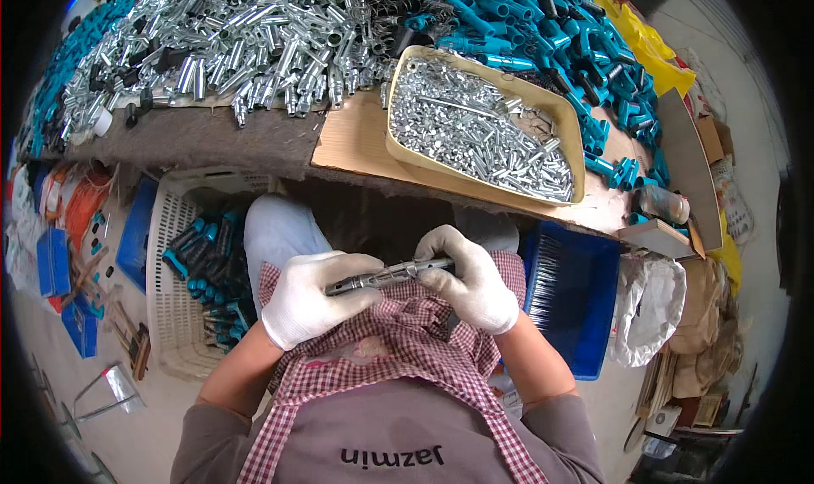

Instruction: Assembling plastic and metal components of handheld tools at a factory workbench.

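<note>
Left hand (pixel 318 293), right hand (pixel 475 285) clamped on metal shaft (pixel 388 275); loosened grip could drop it onto checked apron (pixel 407 317).

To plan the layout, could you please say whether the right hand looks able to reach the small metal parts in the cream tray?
Probably yes: the small metal parts lie uncovered in the tray just ahead, though the right hand holds a metal tube.

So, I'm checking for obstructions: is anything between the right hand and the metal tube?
Only a white glove: the right hand grips the metal tube near one end, the left hand the other.
</note>
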Demonstrator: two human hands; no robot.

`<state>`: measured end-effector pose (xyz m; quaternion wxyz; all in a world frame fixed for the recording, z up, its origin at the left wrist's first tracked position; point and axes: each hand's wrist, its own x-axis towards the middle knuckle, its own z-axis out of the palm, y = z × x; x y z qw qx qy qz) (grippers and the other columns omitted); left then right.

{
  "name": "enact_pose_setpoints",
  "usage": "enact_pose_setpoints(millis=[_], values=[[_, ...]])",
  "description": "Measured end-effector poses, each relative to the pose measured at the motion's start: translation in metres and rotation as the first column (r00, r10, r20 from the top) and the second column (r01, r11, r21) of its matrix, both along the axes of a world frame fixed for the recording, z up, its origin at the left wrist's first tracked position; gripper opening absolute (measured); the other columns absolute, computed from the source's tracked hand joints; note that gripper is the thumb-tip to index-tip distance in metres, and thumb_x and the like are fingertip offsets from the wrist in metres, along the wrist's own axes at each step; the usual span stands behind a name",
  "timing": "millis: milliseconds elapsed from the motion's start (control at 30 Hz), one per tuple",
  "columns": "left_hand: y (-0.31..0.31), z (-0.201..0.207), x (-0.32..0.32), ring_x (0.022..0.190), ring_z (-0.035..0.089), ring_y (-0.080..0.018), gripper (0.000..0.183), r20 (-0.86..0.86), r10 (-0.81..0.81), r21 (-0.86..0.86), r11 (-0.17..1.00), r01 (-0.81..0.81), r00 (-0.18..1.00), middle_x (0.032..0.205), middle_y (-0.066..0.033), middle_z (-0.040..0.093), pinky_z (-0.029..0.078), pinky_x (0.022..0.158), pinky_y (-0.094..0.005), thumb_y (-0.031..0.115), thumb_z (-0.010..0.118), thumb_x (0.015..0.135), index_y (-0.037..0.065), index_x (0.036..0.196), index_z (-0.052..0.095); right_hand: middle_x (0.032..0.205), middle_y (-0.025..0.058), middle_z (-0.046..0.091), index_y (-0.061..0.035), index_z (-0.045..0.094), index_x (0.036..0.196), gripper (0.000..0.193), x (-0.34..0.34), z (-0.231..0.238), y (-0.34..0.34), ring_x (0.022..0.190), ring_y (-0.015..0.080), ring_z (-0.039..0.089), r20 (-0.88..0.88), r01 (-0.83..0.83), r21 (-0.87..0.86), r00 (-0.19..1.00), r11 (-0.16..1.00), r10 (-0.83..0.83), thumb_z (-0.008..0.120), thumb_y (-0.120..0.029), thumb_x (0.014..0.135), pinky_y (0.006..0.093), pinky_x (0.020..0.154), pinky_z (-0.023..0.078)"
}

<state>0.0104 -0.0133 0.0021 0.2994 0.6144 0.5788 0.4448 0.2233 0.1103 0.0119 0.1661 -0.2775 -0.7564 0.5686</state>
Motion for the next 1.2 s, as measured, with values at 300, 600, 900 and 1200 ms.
enact_pose_setpoints(millis=[300,600,900,1200], values=[[0.002,-0.004,0.005,0.079,0.072,-0.0274,0.031,-0.005,0.027,-0.060,0.998,-0.027,1.000,0.091,-0.0151,0.073,0.055,0.070,-0.0338,0.011,0.082,0.076,0.003,0.105,0.073,0.111,0.0146,0.065,0.0018,0.054,0.127,0.051,0.005,-0.030,-0.009,0.103,0.0211,0.062,-0.318,0.033,-0.438,0.929,0.898,-0.189,0.051,-0.043,0.103,0.0343,0.091,0.051],[0.013,-0.008,0.017,0.081,0.072,-0.0304,0.031,-0.040,0.018,-0.004,1.000,-0.018,0.999,0.092,-0.0155,0.073,0.056,0.071,-0.0360,0.013,0.081,0.077,0.005,0.106,0.073,0.125,0.0196,0.064,0.0069,0.051,0.136,0.063,-0.013,-0.043,-0.028,0.111,0.0238,0.065,-0.303,0.063,-0.585,0.908,0.809,-0.290,0.041,-0.048,0.106,0.0372,0.096,0.053],[0.021,-0.003,0.020,0.075,0.071,-0.0299,0.029,-0.043,0.055,0.020,0.998,-0.054,0.998,0.084,-0.0169,0.070,0.054,0.068,-0.0346,0.009,0.081,0.073,0.001,0.101,0.073,0.133,0.0205,0.061,0.0062,0.045,0.143,0.076,0.020,-0.009,0.015,0.116,0.0297,0.063,-0.265,0.104,-0.091,0.956,0.990,-0.124,0.043,-0.058,0.102,0.0412,0.103,0.047],[0.007,-0.017,0.003,0.082,0.065,-0.0136,0.030,0.070,0.187,-0.210,0.963,-0.168,0.980,0.088,-0.0096,0.072,0.052,0.077,-0.0282,0.002,0.072,0.075,-0.008,0.103,0.070,0.106,0.0196,0.071,-0.0089,0.073,0.108,0.025,0.195,-0.002,0.243,0.098,0.0372,0.067,-0.036,0.503,0.829,0.483,0.243,-0.875,0.067,-0.015,0.085,0.0411,0.089,0.052]])
